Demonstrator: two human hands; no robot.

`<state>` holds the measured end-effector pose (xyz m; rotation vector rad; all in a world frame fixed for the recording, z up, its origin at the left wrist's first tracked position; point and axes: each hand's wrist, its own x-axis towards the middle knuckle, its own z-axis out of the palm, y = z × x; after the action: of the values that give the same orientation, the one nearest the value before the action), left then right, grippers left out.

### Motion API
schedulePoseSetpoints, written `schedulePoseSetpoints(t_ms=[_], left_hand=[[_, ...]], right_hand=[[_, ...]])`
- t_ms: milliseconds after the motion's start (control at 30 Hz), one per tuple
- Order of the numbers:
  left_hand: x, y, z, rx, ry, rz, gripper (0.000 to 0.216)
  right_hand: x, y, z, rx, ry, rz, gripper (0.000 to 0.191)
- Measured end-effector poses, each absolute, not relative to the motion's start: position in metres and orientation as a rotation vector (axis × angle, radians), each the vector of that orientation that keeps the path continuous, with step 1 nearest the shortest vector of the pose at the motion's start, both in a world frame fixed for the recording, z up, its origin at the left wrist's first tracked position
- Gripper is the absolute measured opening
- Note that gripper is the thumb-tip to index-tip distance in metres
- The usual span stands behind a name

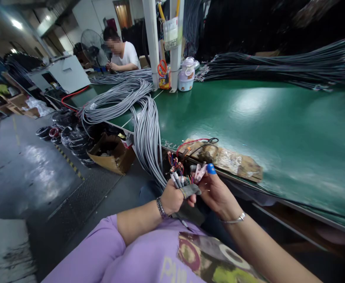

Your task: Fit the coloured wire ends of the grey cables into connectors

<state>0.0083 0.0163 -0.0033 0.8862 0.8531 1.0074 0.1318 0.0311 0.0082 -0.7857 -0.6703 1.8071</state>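
My left hand is closed round a bunch of grey cable ends whose coloured wires stick up from the fist; a grey finger cot covers its thumb. My right hand faces it, fingers closed in a pinch on a small pinkish clip-like tool, with a blue cap on one fingertip. Both hands are held in front of my chest, just off the front edge of the green workbench. The grey cables hang down over that edge to my left hand.
A worn wooden board with red and black leads lies at the bench edge. Bundles of dark cables fill the back. A post with scissors and a white jar stands behind. Another person sits far left. A cardboard box and cable coils rest on the floor.
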Motion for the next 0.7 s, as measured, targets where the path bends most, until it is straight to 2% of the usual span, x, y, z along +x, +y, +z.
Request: schedulePoseSetpoints(t_ms=[133, 367, 467, 600, 700], left_hand=[[0.003, 0.008, -0.003, 0.873, 0.888, 1.039, 0.046], [0.003, 0.002, 0.0, 0.797, 0.976, 1.175, 0.046], [0.008, 0.004, 0.003, 0.775, 1.008, 1.182, 0.048], [0.012, 0.006, 0.006, 0.78, 1.026, 1.176, 0.048], [0.014, 0.007, 0.003, 0.783, 1.026, 1.176, 0.047]], right_hand=[[0.137, 0.034, 0.002, -0.806, -0.544, 1.746, 0.048], [0.139, 0.038, 0.007, -0.824, -0.473, 1.765, 0.028], [0.139, 0.037, -0.003, -0.849, -0.578, 1.69, 0.034], [0.139, 0.034, -0.013, -1.012, -0.846, 1.327, 0.041], [0.137, 0.033, -0.009, -0.995, -0.884, 1.418, 0.049]])
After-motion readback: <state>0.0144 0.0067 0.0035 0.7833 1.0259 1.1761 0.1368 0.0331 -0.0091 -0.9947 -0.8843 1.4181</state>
